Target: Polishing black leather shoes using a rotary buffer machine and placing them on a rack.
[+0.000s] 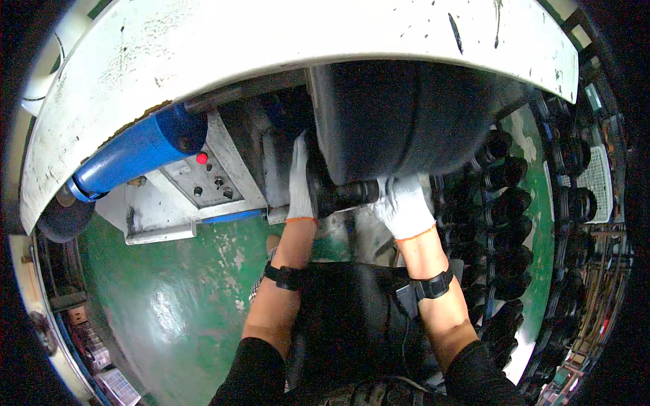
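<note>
Both my hands wear white gloves with orange cuffs. A dark, stepped cylindrical part (pixel 349 196) lies crosswise between them, just in front of and below a large dark drum-like wheel (pixel 406 122). My left hand (pixel 299 183) is against the part's wider left end, its fingers stretched straight and pointing away from me. At the other end my right hand (pixel 406 203) is closed around the part, with the fingertips partly hidden. Whether the part touches the wheel I cannot tell. The wheel's surface looks smooth and slightly blurred under a white hood (pixel 338 30).
Left of my hands is a grey control panel (pixel 215 181) with a red button (pixel 202 158). Above it runs a blue cylinder (pixel 145 149). Rows of black cylindrical parts (pixel 511 203) stand to the right, with a white crate (pixel 597 183) beyond. The floor (pixel 169 291) is green.
</note>
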